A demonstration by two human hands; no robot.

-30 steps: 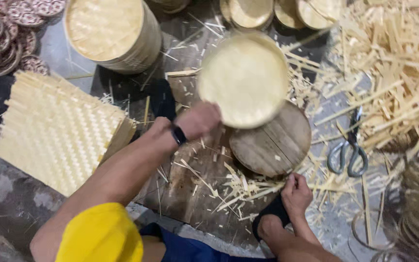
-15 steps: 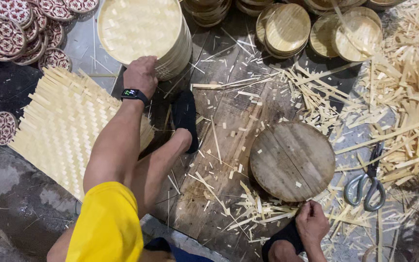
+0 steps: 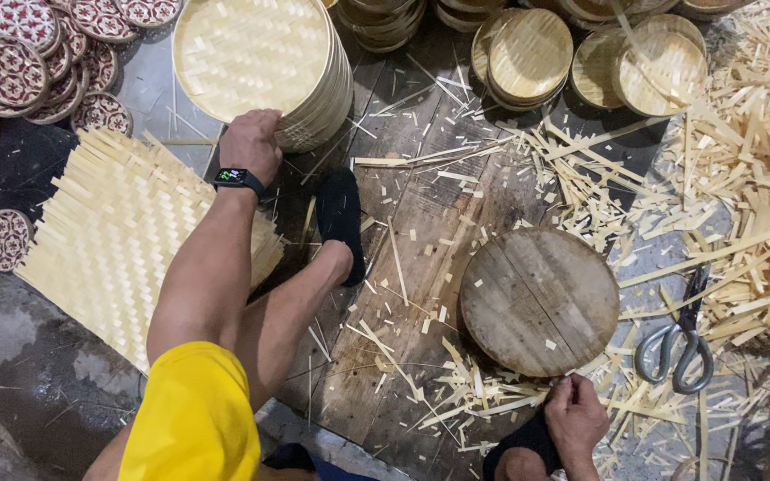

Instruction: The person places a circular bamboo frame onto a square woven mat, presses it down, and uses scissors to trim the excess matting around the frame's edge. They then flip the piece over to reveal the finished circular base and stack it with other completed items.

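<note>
My left hand (image 3: 251, 142), with a black watch at the wrist, lies on the near rim of a stack of large round woven bamboo trays (image 3: 260, 53), its fingers curled over the top tray's edge. My right hand (image 3: 577, 419) is low in view, with its fingers curled on a black sandal (image 3: 523, 441) on my right foot. A round wooden block (image 3: 541, 298) lies on the plank floor just above that hand, with nothing on it. My left foot in a black sandal (image 3: 340, 218) rests between the stack and the block.
A square woven bamboo mat (image 3: 118, 240) lies at left under my arm. Red patterned round discs (image 3: 11, 71) fill the top left. Smaller round woven lids (image 3: 532, 53) are stacked at the top. Grey scissors (image 3: 675, 343) lie among loose bamboo strips (image 3: 750, 178) at right.
My left hand carried a round woven tray from above the wooden block to the stack at top left and set it there. The right hand stayed by my right foot.
</note>
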